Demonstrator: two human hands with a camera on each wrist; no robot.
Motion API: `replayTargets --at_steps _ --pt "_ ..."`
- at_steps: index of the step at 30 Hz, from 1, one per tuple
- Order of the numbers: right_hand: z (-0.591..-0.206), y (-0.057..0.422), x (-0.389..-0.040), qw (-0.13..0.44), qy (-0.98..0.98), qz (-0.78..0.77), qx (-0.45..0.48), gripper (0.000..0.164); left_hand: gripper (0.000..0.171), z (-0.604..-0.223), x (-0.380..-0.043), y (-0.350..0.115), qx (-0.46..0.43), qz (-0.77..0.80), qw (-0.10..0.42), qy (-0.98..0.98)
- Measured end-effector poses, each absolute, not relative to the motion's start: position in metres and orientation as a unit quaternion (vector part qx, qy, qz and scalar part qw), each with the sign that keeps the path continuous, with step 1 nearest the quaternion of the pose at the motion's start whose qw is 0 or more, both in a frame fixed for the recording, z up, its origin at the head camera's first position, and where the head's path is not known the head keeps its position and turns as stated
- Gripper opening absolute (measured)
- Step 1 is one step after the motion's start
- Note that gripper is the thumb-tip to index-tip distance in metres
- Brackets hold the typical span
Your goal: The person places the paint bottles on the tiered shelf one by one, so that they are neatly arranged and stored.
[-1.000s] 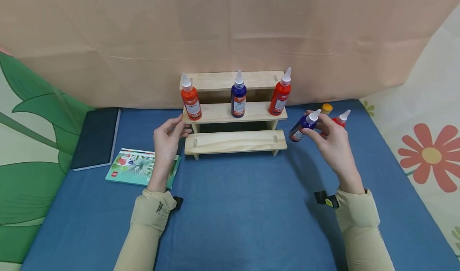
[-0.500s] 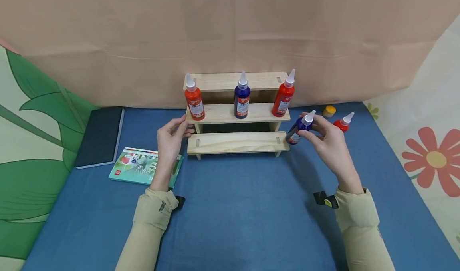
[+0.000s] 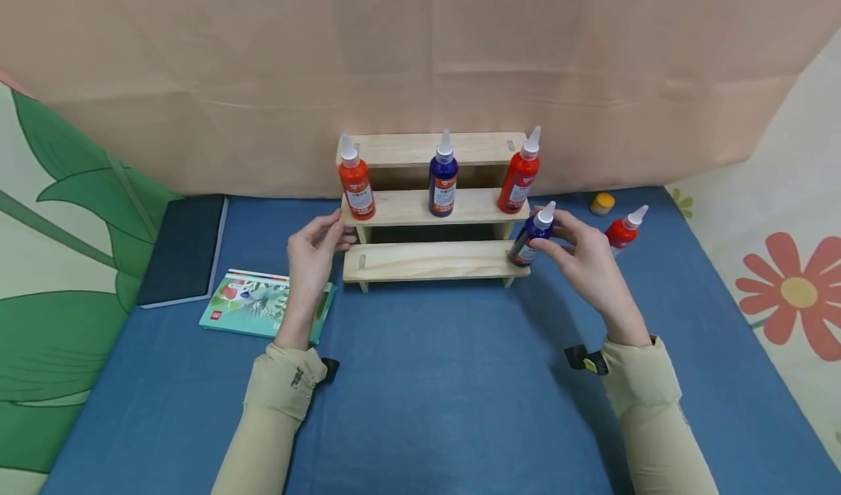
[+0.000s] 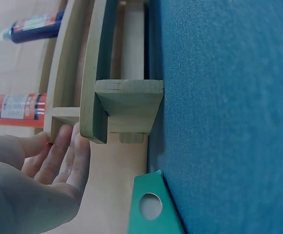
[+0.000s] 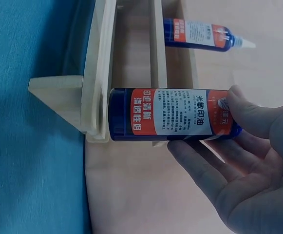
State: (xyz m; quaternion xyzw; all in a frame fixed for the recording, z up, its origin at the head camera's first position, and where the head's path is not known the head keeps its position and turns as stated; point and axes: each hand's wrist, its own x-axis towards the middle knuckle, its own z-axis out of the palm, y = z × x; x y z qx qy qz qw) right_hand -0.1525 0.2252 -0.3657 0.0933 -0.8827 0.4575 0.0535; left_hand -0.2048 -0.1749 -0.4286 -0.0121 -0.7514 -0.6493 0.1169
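Note:
A stepped wooden shelf stand (image 3: 434, 259) has three tiers. On its middle tier stand an orange-red ink bottle (image 3: 358, 188) at left, a blue ink bottle (image 3: 443, 185) in the centre and a red ink bottle (image 3: 517, 182) at right. With thumb and fingers my left hand (image 3: 314, 250) pinches the left end of that tier; the left wrist view shows the thumb at the board's edge. My right hand (image 3: 585, 261) grips another blue ink bottle (image 5: 175, 114) near its top. Its base is at the lowest tier's right end; whether they touch I cannot tell.
Right of the stand are a red bottle (image 3: 621, 233) and a small yellow-capped container (image 3: 601, 203) on the blue cloth (image 3: 434, 393). A dark notebook (image 3: 184, 250) and a teal booklet (image 3: 243, 305) lie at left. A beige sheet (image 3: 420, 57) hangs behind.
My right hand has carried the blue ink bottle leftward, from beside the stand to the lowest tier's right end. The left hand keeps its hold. The head view shifted slightly.

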Motion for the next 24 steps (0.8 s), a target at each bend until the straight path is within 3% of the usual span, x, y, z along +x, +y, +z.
replayTargets --at_steps 24 --pt "-0.381 0.219 -0.160 0.040 -0.884 0.457 0.086 0.055 0.032 -0.430 -0.205 -0.175 -0.016 -0.652 0.119 -0.749"
